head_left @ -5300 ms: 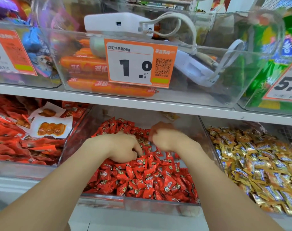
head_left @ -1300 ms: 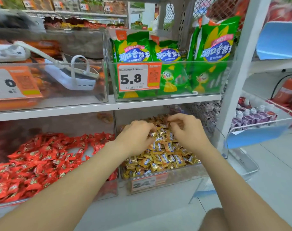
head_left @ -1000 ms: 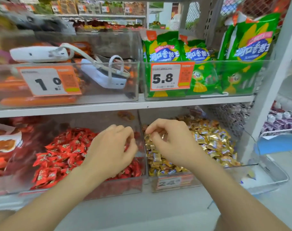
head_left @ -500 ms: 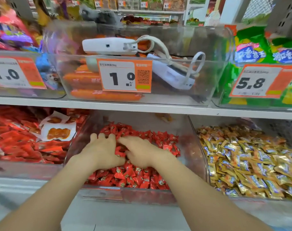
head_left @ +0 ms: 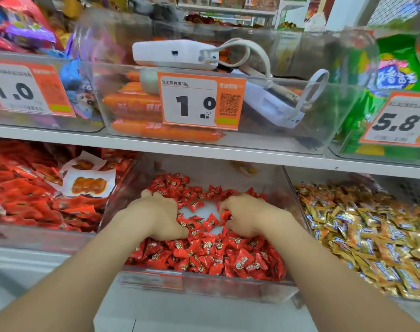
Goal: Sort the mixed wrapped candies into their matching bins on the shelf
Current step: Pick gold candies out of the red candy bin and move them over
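While glossy, crinkled red wrapped candies (head_left: 228,257) fill the clear rectangular plastic bin (head_left: 228,287), both hands dig into them, left hand (head_left: 160,216) and right hand (head_left: 249,216) knuckles-up with fingers curled; whether either grips a candy I cannot tell. Right of the bin lie shiny gold foil-wrapped candies (head_left: 372,231).

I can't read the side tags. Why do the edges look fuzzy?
Head view: the middle price tag and red candies are sharp; the left price tag and gold candies smear near the edges, probably wide-lens stretch and motion blur.
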The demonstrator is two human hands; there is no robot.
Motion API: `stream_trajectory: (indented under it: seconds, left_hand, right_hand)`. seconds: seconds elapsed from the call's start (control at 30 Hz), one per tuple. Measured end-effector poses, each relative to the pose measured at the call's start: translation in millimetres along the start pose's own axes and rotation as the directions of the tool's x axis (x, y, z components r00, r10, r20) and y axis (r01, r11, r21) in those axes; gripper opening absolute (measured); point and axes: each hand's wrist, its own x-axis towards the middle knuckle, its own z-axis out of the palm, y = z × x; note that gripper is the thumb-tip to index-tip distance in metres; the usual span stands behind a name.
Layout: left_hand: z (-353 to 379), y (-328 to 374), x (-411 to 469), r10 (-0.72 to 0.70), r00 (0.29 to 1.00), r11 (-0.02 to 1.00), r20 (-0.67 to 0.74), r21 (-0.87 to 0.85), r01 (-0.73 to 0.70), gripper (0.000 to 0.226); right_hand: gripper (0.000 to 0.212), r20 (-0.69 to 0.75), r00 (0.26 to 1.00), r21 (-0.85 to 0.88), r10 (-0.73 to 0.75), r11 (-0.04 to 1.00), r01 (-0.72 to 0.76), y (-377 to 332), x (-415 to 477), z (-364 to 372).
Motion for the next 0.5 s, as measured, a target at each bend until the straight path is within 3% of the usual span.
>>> stream_trajectory:
  seconds: [0.17,0.23,0.4,0.5]
  left_hand:
    - [4.7,2.1,5.0,0.006,1.000,1.000,-0.011,0.014,-0.006,0.088]
    - [4.0,7.1,6.2,0.037,0.994,0.998,-0.099,0.062,-0.031,0.084]
    - [3.8,19.7,18.2,0.068,0.925,0.996,-0.375,0.072,-0.044,0.066]
    - [6.8,15.4,35.0,0.011,0.911,1.000,-0.412,-0.017,-0.019,0.084]
  right_hand:
    - [0.031,0.040,0.999,0.246,0.016,0.969,-0.025,5.2,-37.0,-24.2]
    - [0.023,0.067,0.998,0.281,0.021,0.959,-0.039,-0.6,-41.4,-26.3]
    - [0.026,-0.293,0.952,0.176,0.087,0.984,-0.036,-19.8,2.2,-7.3]
    - [0.038,-0.350,0.936,0.200,0.035,0.979,0.038,-28.8,37.2,2.0]
